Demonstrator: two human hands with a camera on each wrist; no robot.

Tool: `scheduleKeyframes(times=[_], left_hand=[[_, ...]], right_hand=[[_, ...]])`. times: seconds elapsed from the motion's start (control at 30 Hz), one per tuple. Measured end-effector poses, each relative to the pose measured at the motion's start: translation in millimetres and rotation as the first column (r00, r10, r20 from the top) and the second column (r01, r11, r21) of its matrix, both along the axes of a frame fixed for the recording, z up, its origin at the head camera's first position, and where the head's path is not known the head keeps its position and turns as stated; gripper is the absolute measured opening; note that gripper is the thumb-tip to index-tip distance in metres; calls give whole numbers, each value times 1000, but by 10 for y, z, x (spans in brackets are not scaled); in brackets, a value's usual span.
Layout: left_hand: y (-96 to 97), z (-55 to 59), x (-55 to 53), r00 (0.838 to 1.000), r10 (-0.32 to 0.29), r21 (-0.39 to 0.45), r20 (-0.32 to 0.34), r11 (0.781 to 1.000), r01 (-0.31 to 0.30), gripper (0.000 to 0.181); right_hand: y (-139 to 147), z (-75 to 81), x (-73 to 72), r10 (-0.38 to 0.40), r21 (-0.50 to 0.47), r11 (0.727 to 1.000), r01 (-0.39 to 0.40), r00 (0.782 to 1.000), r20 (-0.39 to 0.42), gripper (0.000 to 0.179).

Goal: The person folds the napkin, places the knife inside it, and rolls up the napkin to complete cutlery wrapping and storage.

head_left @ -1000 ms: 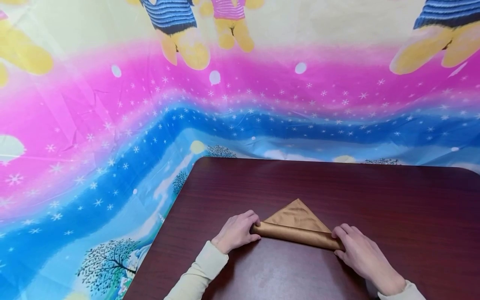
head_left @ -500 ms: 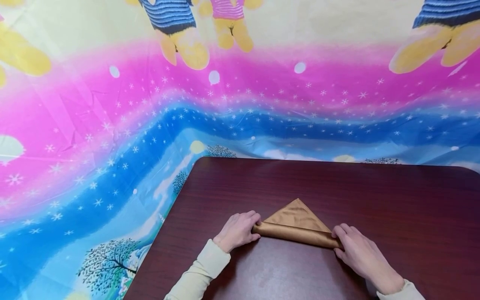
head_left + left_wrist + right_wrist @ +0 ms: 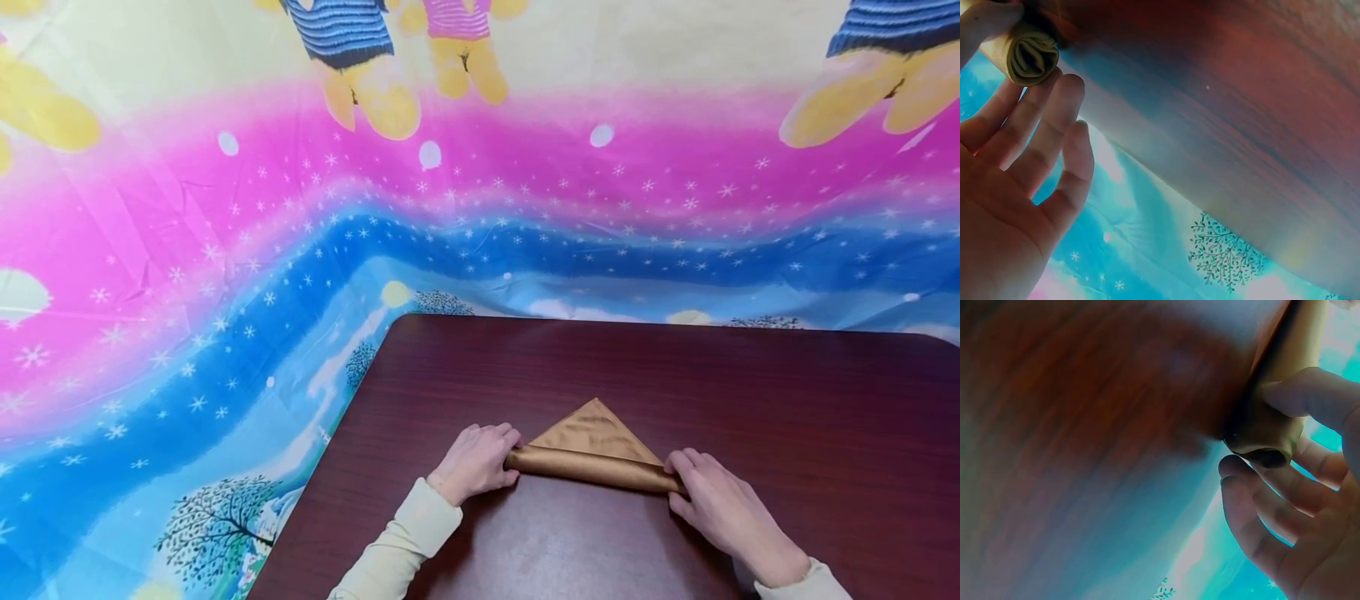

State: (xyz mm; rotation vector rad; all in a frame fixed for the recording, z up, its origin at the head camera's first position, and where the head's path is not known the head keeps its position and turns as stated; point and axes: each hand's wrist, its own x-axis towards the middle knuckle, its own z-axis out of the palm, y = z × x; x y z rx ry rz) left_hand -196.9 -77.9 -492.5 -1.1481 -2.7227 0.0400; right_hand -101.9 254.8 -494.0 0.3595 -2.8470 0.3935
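Observation:
A golden-brown satin cloth napkin [image 3: 596, 468] lies on the dark red-brown table, its near part rolled into a tube and its far part a flat triangle pointing away. My left hand [image 3: 474, 463] holds the tube's left end between thumb and fingers. At the right end, my right hand [image 3: 723, 507] grips the tube the same way. The left wrist view shows the spiral end of the rolled napkin [image 3: 1032, 59] between thumb and fingers. In the right wrist view the thumb presses on the napkin roll [image 3: 1300, 344], with fingers below its hollow end.
The wood-grain table [image 3: 675, 375] has rounded far corners. Behind it and along its left side hangs a printed sheet [image 3: 525, 167] in pink, blue and cream, with snowflakes, trees and cartoon figures. Pale sleeves [image 3: 427, 517] cover my forearms.
Both hands keep their hold on the roll's ends. The roll's near edge has shifted very slightly away from me, and my left hand has edged a little to the right.

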Motion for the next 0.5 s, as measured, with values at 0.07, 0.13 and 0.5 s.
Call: scheduleKeyframes(times=[0.07,0.13,0.5], left_hand=[[-2,-1,0,1000,3,-1,2,1000,-3,37],[-5,-3,2,1000,3,-2,3,1000,-3,37],[-4,-11,-1,1000,-10,-11,-24,1000,10,31]], right_hand=[[3,-1,2,-1,1,1000,1,1000,-8,29],[6,-2,1,2,-4,1000,-2,1000,-12,28],[24,20,-19,-2,-17,1000,3,999,40,24]])
